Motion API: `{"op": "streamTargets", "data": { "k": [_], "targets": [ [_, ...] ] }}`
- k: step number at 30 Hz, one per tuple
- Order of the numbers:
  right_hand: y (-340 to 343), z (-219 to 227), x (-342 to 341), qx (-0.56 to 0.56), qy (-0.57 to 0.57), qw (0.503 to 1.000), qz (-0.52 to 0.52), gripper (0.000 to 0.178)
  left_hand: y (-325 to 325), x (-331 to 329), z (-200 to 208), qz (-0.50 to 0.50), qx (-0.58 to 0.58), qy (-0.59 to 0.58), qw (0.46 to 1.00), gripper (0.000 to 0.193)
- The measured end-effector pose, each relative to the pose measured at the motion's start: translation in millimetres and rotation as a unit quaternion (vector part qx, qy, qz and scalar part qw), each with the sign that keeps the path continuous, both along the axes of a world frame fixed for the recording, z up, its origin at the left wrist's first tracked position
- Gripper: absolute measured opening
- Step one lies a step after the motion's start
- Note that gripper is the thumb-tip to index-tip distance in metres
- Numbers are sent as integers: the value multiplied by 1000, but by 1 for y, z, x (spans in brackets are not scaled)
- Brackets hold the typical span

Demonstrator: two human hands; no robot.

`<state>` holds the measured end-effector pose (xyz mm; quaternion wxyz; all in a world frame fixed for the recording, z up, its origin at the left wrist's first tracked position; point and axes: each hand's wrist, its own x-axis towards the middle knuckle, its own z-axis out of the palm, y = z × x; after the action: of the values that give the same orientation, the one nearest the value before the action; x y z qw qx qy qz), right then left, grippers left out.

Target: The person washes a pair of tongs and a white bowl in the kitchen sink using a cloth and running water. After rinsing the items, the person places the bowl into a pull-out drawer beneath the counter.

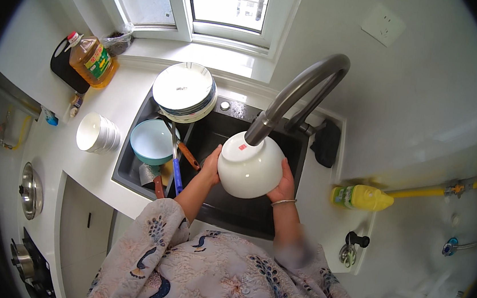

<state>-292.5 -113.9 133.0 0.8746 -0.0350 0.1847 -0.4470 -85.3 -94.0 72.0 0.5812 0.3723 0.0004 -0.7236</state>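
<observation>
Both hands hold one large white bowl [249,176], turned base up, over the right basin [238,215] of a dark double sink [239,110]. Taking this bowl as the clock's centre, the left hand [211,168] grips its side at nine o'clock and the right hand [285,183], with a bracelet [285,202] at the wrist, grips it between three and four. A small red mark shows on the bowl's base, and the metal faucet [289,96] comes in from one o'clock, its nozzle in front of that base; whether they touch cannot be told.

Between ten and eleven, a stack of plates [183,88] rises at the far end of the left basin [124,169]. Nearer, between nine and ten, sits a light-blue bowl [152,139]. A wooden handle [188,154] points from nine o'clock, with a blue handle [177,176] and a brown-handled metal tool [159,187] between eight and nine.

On the white desk [83,167], nested white bowls [96,133] lie tipped at nine o'clock. A cooking-oil bottle [93,61] with a red cap stands at ten, beside a black board [65,68]. Just past three is a yellow bottle [363,197].
</observation>
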Motion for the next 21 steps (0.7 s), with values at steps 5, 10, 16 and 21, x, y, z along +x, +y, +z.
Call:
{"op": "streamTargets", "data": {
  "k": [5,10,16,21],
  "targets": [
    [-14,12,31,-11,105,991,-80,40,-9,-24,5,41,-27,-170,984,55],
    [6,12,49,-125,354,914,-153,33,-4,-65,30,138,4,-343,929,71],
    [14,31,26,-205,444,862,-134,30,-1,-62,42,26,-97,-257,961,49],
    [22,53,23,-237,519,817,-87,29,-25,-58,36,-31,-128,-376,917,37]
  ]
}}
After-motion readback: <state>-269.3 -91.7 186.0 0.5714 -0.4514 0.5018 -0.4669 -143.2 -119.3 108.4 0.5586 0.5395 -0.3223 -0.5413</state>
